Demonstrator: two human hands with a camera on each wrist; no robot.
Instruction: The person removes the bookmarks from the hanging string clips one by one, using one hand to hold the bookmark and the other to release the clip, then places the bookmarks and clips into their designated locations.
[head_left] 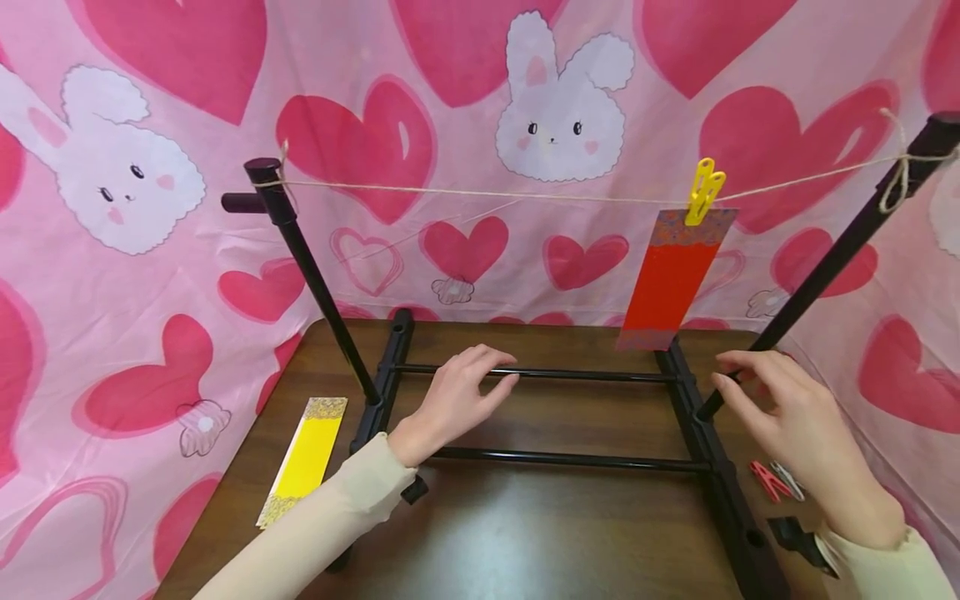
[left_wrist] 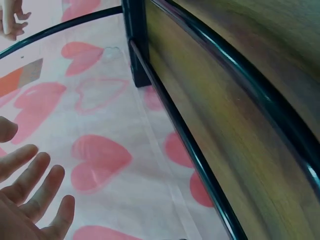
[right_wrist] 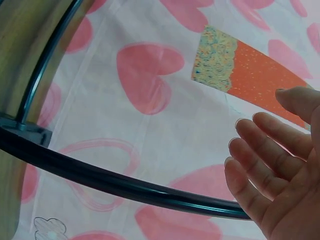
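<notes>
A red paper strip [head_left: 667, 287] with patterned ends hangs from a thin string [head_left: 480, 194], held there by a yellow clothespin [head_left: 703, 196]. My left hand [head_left: 457, 396] hovers above the lower bars of the black frame, fingers relaxed and holding nothing. To the right, my right hand [head_left: 798, 425] is raised near the right post, below and right of the hanging strip, also holding nothing. The right wrist view shows the spread fingers of that hand overlapping the strip's orange-red part [right_wrist: 265, 72]. In the left wrist view the fingers [left_wrist: 47, 192] are apart and loosely bent.
The black frame stands on a brown wooden table [head_left: 525, 533], its left post [head_left: 318, 275] and right post [head_left: 832, 250] carrying the string. A yellow strip [head_left: 311, 454] lies at the left. Red [head_left: 768, 481] and white [head_left: 789, 481] clothespins lie at the right. Pink heart-patterned cloth [head_left: 450, 150] hangs behind.
</notes>
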